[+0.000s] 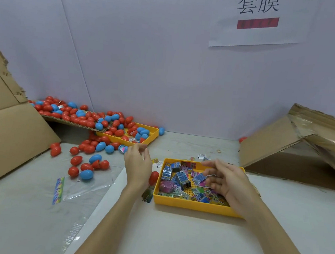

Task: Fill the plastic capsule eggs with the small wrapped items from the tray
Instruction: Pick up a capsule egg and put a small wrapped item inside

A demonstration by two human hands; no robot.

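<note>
Pinching a blue wrapped item [198,178] over the yellow tray [192,206], right hand [226,180]; left hand [138,164] fingers loosely apart.

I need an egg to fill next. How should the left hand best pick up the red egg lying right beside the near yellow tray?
Probably pinch the red egg across its narrow middle, coming from above and left: the near yellow tray wall blocks its right side. The left hand hovers just beside it, holding nothing.

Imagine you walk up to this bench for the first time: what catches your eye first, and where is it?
The spill of red and blue capsule eggs at the back left, tumbling off cardboard over a far yellow tray. Next, the near yellow tray of small wrapped items at centre, with the right hand pinching a blue packet above it. The left hand hovers beside it.
</note>
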